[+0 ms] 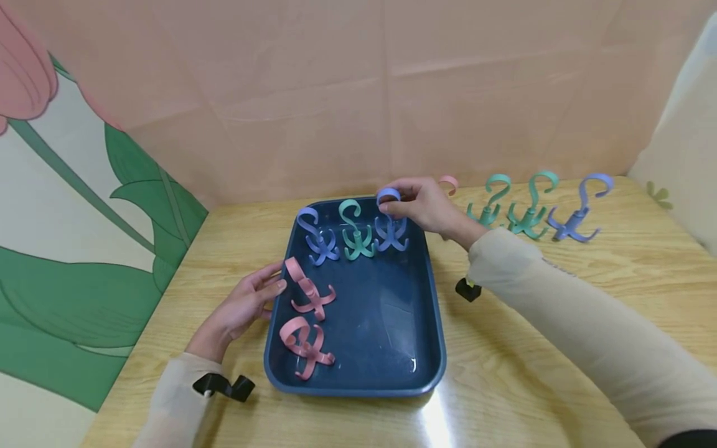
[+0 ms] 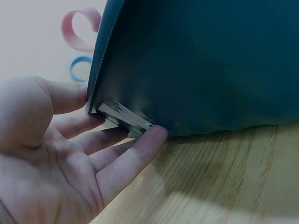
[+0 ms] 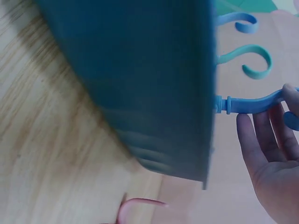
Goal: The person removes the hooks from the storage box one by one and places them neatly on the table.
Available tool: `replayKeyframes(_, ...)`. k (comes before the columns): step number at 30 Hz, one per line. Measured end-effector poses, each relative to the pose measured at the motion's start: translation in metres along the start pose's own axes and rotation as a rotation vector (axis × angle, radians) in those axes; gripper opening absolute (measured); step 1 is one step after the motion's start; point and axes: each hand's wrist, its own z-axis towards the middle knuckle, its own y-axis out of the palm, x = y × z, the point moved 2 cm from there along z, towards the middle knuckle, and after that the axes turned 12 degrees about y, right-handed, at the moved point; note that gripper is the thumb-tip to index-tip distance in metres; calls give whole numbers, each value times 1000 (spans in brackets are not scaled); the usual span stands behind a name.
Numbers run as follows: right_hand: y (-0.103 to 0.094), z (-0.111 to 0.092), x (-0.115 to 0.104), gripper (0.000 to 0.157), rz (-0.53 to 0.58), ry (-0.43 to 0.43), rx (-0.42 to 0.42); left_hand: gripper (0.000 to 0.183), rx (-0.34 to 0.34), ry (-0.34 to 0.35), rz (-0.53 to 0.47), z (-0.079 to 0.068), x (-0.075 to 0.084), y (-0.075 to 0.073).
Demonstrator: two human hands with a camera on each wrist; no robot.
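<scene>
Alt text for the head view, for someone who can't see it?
A right hand grips a purple hook in a dark blue tray while the left hand holds the tray's left edge. The tray also has another purple hook, a green hook and two pink hooks; more hooks are on the wooden table at right.

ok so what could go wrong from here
The purple hook in the right hand stands close beside the green hook in the tray, so their prongs might snag.

The right sleeve appears close to the green hooks on the table and may knock one.

The left hand could nudge the upper pink hook beside it.
</scene>
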Motion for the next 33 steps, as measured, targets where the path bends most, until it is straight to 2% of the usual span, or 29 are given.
replayKeyframes(5, -2, -6, -12, 29, -8, 22, -1, 53, 2, 1, 0, 0, -1, -1)
replayKeyframes(14, -15, -24, -33, 28, -53, 8, 15, 54, 0, 7, 1, 0, 0, -1)
replayKeyframes(21, -38, -39, -34, 30, -18, -18, -10, 54, 1, 2, -2, 1, 1, -1)
replayKeyframes(26, -55, -49, -33, 28, -14, -119, 1, 55, 1, 6, 5, 1, 0, -3)
replayKeyframes(33, -77, -68, -28, 27, -3, -105, 47, 56, 8, 2, 6, 0, -2, -5)
